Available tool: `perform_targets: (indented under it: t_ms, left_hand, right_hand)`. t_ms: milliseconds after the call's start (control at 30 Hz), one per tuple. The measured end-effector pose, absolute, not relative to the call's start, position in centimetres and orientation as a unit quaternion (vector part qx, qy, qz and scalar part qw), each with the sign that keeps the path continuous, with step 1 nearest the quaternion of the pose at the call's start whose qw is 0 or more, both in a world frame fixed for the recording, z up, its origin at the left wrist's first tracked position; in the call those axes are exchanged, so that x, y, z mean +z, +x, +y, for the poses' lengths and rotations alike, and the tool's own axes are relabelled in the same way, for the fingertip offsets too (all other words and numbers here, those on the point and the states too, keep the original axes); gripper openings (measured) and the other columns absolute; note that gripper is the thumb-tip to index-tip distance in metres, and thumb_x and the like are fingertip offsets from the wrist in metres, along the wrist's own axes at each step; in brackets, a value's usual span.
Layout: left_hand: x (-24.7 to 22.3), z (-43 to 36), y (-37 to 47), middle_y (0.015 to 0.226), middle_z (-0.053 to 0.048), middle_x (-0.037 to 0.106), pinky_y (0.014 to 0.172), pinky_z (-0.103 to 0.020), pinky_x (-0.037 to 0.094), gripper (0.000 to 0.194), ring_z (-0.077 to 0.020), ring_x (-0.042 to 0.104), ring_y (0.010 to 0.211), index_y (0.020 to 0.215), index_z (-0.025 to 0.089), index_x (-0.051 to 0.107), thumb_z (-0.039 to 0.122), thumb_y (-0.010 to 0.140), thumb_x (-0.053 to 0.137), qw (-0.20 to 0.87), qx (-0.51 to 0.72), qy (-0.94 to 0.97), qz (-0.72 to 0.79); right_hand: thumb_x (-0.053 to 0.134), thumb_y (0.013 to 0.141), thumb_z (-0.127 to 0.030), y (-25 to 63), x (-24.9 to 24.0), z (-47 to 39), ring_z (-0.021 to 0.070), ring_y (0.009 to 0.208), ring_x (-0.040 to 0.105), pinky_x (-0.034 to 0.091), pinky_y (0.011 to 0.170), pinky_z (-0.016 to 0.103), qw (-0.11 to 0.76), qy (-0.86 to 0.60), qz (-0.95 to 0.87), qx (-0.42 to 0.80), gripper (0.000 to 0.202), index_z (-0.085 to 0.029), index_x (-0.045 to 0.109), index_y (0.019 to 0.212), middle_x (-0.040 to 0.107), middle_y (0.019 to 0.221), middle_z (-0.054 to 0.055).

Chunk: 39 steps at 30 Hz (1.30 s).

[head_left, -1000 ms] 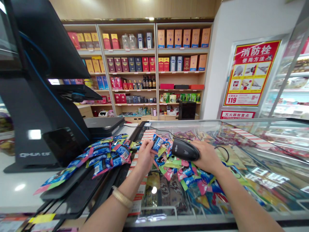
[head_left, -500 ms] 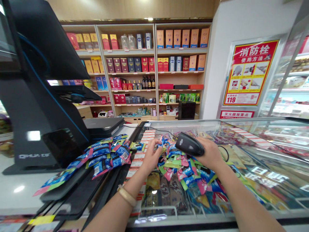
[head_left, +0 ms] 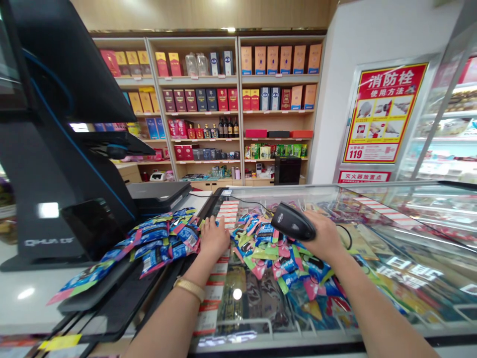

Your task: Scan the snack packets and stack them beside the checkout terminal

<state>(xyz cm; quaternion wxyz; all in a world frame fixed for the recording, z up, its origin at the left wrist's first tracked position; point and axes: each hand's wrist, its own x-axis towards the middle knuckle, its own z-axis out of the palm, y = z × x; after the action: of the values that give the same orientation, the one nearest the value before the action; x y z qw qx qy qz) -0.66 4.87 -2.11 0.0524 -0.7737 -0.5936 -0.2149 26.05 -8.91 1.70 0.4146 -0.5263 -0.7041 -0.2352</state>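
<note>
My right hand is wrapped round the black handheld scanner, whose head points left above a large heap of blue, green and pink packets on the glass top. My left hand lies palm down over the strip of red-and-white labels, left of that heap. Its fingers are slightly apart and cover most of a small packet, with only a bit of blue showing between them. More of the same packets sit in a pile just left of this hand.
The black checkout terminal stands at the left. A black cable crosses the glass-topped freezer to the scanner. Beyond are shelves of boxes and bottles and a red-and-yellow poster.
My left hand has moved left from the edge of the large heap onto the label strip, over the small packet there. The scanner and my right hand have barely moved.
</note>
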Motion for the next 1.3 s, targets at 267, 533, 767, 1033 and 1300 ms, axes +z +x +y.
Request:
perform_targets:
  t_ms: [267,533,767,1033,1300]
  left_hand:
    - [-1.5,3.7,-0.7,0.12,-0.019,0.055,0.091,-0.049,0.041,0.036,-0.0351,0.049,0.116,0.111,0.015,0.063,0.025,0.089,0.037,0.094,-0.134,-0.779,-0.606]
    - [-1.4,4.2,-1.3,0.114,-0.018,0.053,0.085,-0.033,0.045,0.026,-0.0273,0.054,0.106,0.102,0.01,0.059,0.011,0.077,0.054,0.052,-0.193,-0.751,-0.629]
    - [-1.7,5.4,-1.6,0.101,-0.01,0.066,0.091,-0.036,0.048,0.028,-0.0224,0.063,0.101,0.105,0.016,0.058,0.015,0.076,0.06,-0.272,-0.552,-0.592,-0.521]
    - [0.7,2.8,0.1,0.091,-0.01,0.071,0.073,-0.037,0.059,0.022,-0.0205,0.071,0.079,0.108,0.013,0.057,0.019,0.087,0.053,-0.653,-0.608,-0.355,-0.279]
    - [0.3,0.9,1.8,0.095,-0.006,0.073,0.069,-0.025,0.056,0.042,-0.0157,0.069,0.079,0.123,0.017,0.058,0.029,0.083,0.064,-0.656,-0.585,-0.401,-0.258]
  right_hand:
    - [0.06,0.068,-0.028,26.1,1.5,-8.9,0.0234,0.075,0.064,0.049,0.066,0.031,0.409,-0.529,-0.705,-0.238,0.029,-0.019,0.067,0.095,0.068,0.08,0.007]
    - [0.058,0.07,-0.029,26.0,1.5,-8.8,0.0231,0.076,0.063,0.048,0.069,0.032,0.404,-0.531,-0.708,-0.231,0.02,-0.018,0.065,0.086,0.067,0.081,0.008]
    - [0.059,0.067,-0.027,26.0,1.5,-8.7,0.0229,0.076,0.063,0.047,0.068,0.031,0.406,-0.526,-0.711,-0.231,0.023,-0.019,0.064,0.088,0.068,0.083,0.008]
    - [0.058,0.066,-0.023,25.7,1.5,-8.9,0.0209,0.071,0.06,0.043,0.065,0.029,0.39,-0.53,-0.722,-0.214,0.02,-0.019,0.062,0.085,0.064,0.075,0.005]
    - [0.058,0.063,-0.021,25.1,2.0,-9.4,0.0214,0.075,0.061,0.043,0.066,0.029,0.353,-0.55,-0.739,-0.164,0.024,-0.02,0.065,0.087,0.066,0.08,0.005]
